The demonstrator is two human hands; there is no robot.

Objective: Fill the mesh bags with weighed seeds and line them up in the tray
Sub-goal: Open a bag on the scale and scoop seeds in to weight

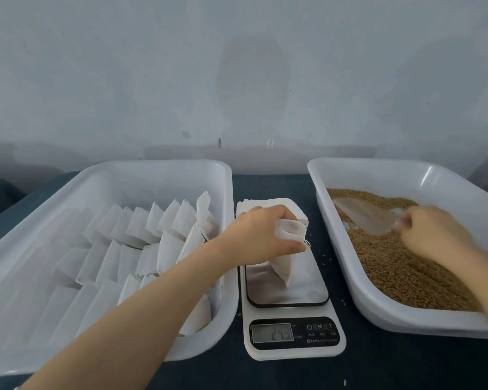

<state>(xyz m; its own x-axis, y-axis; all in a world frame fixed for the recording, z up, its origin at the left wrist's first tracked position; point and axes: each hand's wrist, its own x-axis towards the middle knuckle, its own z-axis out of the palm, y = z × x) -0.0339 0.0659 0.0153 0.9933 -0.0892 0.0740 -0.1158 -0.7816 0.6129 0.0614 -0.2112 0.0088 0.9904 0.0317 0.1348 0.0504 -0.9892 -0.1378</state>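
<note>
The left hand (261,235) reaches in from the lower left of the frame and grips the gathered mouth of a white mesh bag (283,267) in curled fingers. The bag hangs from that grip at the centre, its lower corner touching the plate of a small white scale (290,347). The hand covers most of the bag's opening, and what is inside the bag cannot be made out. The scale's display (272,332) is lit, but its digits are too faint to read with certainty.

At the right, the right hand (431,232) is smeared by motion blur. Its fingers are curled round the end of a translucent scoop (364,218) lying in the brown seeds (400,271). The scoop's handle is lost in the blur. The seeds fill a white seed tray (378,175), whose right side is cut off by the frame edge.

At the left, a white tray (152,175) holds rows of overlapping white bags (141,243). The forearm hides the nearest rows, and the near left part is washed out.

A flat stack of bags (248,205) lies just above the scale, partly behind the left hand. A few loose grains (326,260) lie on the dark counter (293,372).
</note>
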